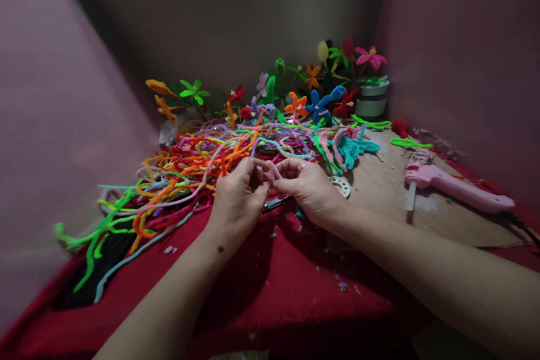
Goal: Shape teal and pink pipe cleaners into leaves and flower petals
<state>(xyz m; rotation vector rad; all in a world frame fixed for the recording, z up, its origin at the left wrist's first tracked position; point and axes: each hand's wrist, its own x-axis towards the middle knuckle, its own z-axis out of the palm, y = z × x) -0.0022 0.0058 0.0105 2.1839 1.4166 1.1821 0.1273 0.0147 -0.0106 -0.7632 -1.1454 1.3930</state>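
Between my two hands is a small bent piece of pale pink pipe cleaner [273,171]. My left hand [241,194] pinches one side of it, thumb and forefinger closed. My right hand [310,188] grips the other side with its fingertips. The fingers cover part of the piece. Just below the hands, a pair of scissors [276,202] lies partly hidden on the red cloth. Beside my right hand rests a white ring with holes [340,186]. A big tangle of colourful pipe cleaners [198,163] spreads behind and to the left of my hands.
A pink glue gun [459,183] lies on a cardboard sheet [379,208] at the right. Turquoise pipe-cleaner pieces [354,149] sit at the cardboard's back left. Pipe-cleaner flowers [317,106] line the wall, near a white pot [372,100]. Red cloth [295,287] covers the table, with small scraps scattered on it.
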